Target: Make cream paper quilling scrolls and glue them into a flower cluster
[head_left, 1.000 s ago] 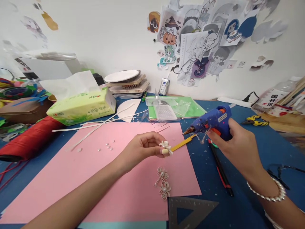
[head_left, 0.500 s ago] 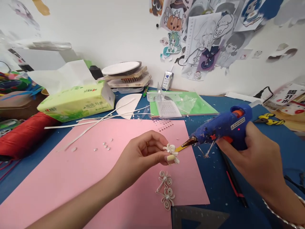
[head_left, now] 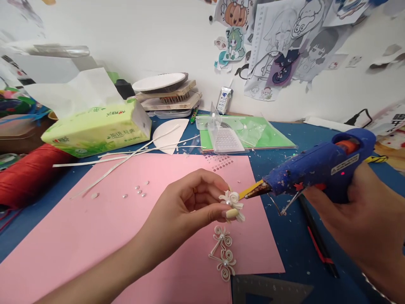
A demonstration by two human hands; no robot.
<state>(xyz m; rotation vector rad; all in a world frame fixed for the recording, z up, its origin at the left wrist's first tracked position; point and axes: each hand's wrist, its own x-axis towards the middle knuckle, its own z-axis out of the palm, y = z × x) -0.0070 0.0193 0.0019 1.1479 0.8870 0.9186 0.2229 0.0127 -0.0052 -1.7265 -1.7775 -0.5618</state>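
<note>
Between the thumb and fingers of my left hand (head_left: 193, 207) is a small white coiled-cord ornament (head_left: 233, 203) with a pearl bead at its middle. My right hand (head_left: 357, 219) grips a blue hot glue gun (head_left: 316, 169), its dark nozzle pointing left, a short gap from the ornament. A yellow strip (head_left: 251, 190) shows between ornament and nozzle; what it is attached to I cannot make out. Below my left hand, finished-looking white cord ornaments (head_left: 222, 253) with pearls lie on the pink sheet (head_left: 126, 236). Several loose pearl beads (head_left: 139, 192) are scattered left of my hand.
White cord strips (head_left: 117, 169) cross the sheet's back edge near a tissue pack (head_left: 101, 126). A red thread spool (head_left: 34, 177) lies at left. Green card (head_left: 275, 135) with clear plastic is behind. A triangle ruler (head_left: 272, 289) and black-and-red pen (head_left: 319, 240) lie at the front right.
The glue gun in my right hand has moved right, away from the ornament. My left hand still holds the ornament, now turned so its pearl faces more toward me. The view has shifted slightly.
</note>
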